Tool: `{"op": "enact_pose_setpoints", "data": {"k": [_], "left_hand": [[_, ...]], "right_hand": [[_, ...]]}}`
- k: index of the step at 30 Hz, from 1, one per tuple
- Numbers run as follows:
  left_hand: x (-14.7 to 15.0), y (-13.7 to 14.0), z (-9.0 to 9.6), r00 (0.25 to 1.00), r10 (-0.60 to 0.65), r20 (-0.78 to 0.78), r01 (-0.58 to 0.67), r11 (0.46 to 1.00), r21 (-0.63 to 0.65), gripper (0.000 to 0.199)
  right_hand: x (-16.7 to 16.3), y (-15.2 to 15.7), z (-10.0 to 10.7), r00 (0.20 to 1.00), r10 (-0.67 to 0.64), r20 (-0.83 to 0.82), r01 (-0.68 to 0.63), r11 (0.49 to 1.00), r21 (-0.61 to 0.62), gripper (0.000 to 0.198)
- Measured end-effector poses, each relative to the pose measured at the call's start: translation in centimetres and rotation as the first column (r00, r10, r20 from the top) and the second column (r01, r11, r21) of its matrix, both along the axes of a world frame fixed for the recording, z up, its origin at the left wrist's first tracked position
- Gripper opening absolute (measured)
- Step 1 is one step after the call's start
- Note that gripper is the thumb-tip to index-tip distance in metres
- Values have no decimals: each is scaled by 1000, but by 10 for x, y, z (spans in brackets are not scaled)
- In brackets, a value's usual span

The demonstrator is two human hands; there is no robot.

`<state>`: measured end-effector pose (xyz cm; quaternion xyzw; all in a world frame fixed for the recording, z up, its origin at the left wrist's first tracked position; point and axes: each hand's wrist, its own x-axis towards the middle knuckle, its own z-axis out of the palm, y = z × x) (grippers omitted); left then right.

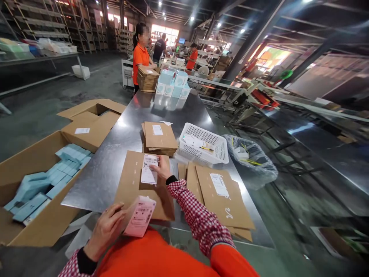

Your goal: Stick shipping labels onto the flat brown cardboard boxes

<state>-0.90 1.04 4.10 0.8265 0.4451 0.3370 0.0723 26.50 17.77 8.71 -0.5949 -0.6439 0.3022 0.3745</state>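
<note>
A flat brown cardboard mailer lies in front of me on the metal table. On its upper part is a white printed shipping label. My right hand grips that label at its right edge, thumb on top; whether the whole label touches the cardboard I cannot tell. Lower left, my left hand is closed, its fingers on the left edge of a pink-tinted sheet of labels, held over the mailer's near edge. To the right lie more cardboard mailers, the top one with a label on it.
Behind the mailer stand a stack of labelled mailers and a white basket with papers and a pen. A lined bin is at right, an open carton of blue boxes at left. A co-worker stands at the far end.
</note>
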Motion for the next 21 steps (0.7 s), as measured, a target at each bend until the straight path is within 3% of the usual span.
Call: {"op": "enact_pose_setpoints", "data": {"k": [5, 9, 11, 13, 14, 15, 17, 19, 21], "left_hand": [[11, 0, -10, 999, -18, 43, 21, 996, -87, 35], [11, -1, -18, 998, 9, 57, -2, 992, -125, 37], [10, 0, -19, 999, -5, 53, 12, 993, -117, 36], [10, 1, -20, 999, -9, 50, 15, 994, -108, 35], [10, 1, -20, 999, -7, 48, 13, 994, -111, 35], [9, 1, -20, 999, -6, 44, 11, 993, -120, 35], [7, -2, -22, 1000, 15, 27, -11, 990, -140, 33], [4, -6, -27, 995, 95, 8, -93, 987, -129, 32], [1, -12, -36, 986, 167, 1, -166, 981, -96, 35]], "right_hand": [[-14, 3, -12, 908, 75, 413, -52, 996, -66, 61], [-25, -9, -10, 750, -30, 660, 17, 1000, 26, 79], [-36, -15, -14, 695, 10, 719, -96, 992, 79, 72], [-43, -16, -20, 655, 134, 744, -260, 964, 55, 62], [-41, -14, -23, 643, 172, 746, -279, 960, 19, 58], [-35, -11, -25, 648, 170, 742, -228, 973, -23, 57], [-12, -6, -27, 699, 30, 715, 40, 996, -81, 57], [19, -10, -28, 773, -172, 611, 300, 947, -113, 58], [44, -27, -34, 841, -272, 468, 381, 912, -153, 53]]}}
